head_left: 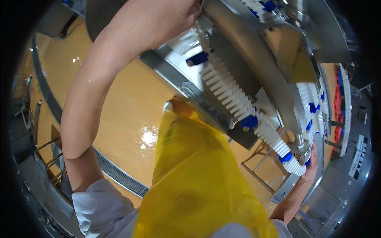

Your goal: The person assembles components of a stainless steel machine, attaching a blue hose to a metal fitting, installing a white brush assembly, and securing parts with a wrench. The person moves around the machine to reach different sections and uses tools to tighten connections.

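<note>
Between left fingers (195,12) and right fingers (313,154) runs a white chain (229,93).

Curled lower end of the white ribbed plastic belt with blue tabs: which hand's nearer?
Right: the right hand is beside the belt's lower end; the left hand is up near its upper end.

A bright white spot shines on the smooth tan floor (123,107). The corners are black, and things bend near the rim. The long white ridged plastic belt (224,88) looks blurry up top.
</note>
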The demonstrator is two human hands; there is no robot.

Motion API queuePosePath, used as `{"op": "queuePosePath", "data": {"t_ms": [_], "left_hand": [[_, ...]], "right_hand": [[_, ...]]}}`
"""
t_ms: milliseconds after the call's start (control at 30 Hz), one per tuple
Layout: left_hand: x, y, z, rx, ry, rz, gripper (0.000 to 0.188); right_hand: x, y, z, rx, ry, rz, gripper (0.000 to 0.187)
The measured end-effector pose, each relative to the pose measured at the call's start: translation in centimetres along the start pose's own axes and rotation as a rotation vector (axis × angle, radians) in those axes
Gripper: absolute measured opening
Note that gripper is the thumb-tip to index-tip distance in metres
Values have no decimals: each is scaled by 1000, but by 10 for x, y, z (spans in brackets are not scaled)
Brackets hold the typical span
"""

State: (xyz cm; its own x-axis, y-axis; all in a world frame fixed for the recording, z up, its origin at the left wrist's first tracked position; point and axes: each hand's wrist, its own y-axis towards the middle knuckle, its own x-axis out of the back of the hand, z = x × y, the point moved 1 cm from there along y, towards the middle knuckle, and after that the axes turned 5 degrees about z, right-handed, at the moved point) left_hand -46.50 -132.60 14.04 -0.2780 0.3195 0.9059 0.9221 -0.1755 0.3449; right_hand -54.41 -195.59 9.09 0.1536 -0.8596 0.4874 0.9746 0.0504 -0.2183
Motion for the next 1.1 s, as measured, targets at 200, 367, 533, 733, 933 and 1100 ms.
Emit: {"op": "queuePosePath", "data": {"t_ms": [200, 367, 533, 733, 933, 1100], "left_hand": [[-3, -9, 31, -11, -154, 0, 57], [12, -2, 41, 2, -180, 47, 56], [20, 7, 46, -10, -209, 86, 56], [25, 11, 50, -2, -203, 106, 56], [38, 9, 49, 28, -181, 128, 55], [26, 19, 55, 6, -199, 145, 55]], "right_hand": [[7, -11, 28, -35, 57, -125, 61], [17, -11, 28, -96, -403, -120, 54], [7, -22, 20, -138, -191, -189, 51], [-12, -7, 29, -72, 69, -86, 62], [20, -9, 14, -57, -87, -1, 58], [-19, -15, 45, -180, 41, -101, 65]]}}
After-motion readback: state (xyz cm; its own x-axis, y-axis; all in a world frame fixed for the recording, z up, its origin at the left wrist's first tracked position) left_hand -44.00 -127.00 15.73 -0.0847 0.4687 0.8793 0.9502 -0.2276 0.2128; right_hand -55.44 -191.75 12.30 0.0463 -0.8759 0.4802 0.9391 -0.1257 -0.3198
